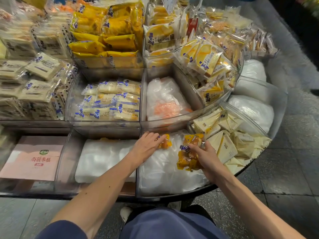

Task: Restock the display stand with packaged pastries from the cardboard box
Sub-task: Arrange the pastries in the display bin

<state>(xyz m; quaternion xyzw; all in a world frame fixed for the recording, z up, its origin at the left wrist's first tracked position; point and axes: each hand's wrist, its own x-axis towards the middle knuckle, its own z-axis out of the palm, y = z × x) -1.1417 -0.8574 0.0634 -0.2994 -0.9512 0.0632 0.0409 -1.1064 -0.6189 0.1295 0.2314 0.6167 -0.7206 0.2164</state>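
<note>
Hands: two in play, both down in the front compartment of the display stand (172, 195).
Left hand (148, 145): palm down, fingers straight and close together, fingertips resting on top of a small orange packet (166, 143). We can't tell where the thumb sits.
Right hand (205, 156): fingers curled round the orange pastry packets (188, 157), gripping them from their right side.
Packet count: one under the left fingertips. In the right grip we make it two, one above the other, though the wrappers overlap and we can't be sure.
Where they lie: all on the white plastic lining (160, 175) of that compartment. The small one is just beyond the left fingertips, the gripped ones just left of the right fingers, with bare lining between the two hands.
Right of the right fingers: a heap of cream triangular packs (226, 145), touching the hand's far side.
Left of the left hand: a clear divider wall (137, 180) crossed by the forearm, then more white padding (103, 159), then one pink box (32, 157).
Beyond the fingertips: the raised front wall of the next tier. Behind it sit blue-and-white packs (112, 102) and a clear bag with something orange inside (167, 102).
Further up: stacked yellow packs (107, 28).
</note>
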